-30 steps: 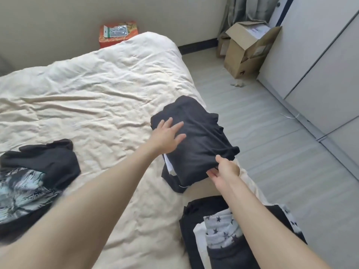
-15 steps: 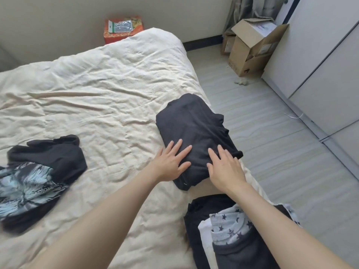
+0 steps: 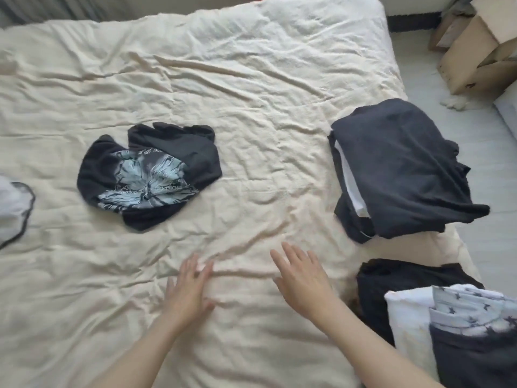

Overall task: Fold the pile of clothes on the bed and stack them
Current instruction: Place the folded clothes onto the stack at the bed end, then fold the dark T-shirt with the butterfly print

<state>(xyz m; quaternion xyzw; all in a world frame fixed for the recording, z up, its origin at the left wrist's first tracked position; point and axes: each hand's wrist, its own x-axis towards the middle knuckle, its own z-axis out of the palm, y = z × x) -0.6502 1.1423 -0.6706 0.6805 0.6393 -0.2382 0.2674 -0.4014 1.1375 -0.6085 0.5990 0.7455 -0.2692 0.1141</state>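
Bed cover [image 3: 195,65] cream. Crumpled T-shirt [image 3: 148,175] black — pale blue-white graphic print. Folded stack [image 3: 402,169] charcoal, white layer inside. Near pile [image 3: 447,317] — black, white, star-patterned grey. Cardboard box [image 3: 475,51] tan.

Both bare forearms reach up from the bottom of the frame. The left hand [image 3: 188,293] is flat, palm down, fingers together. The right hand [image 3: 302,279], just right of it, spreads its fingers, holding nothing.
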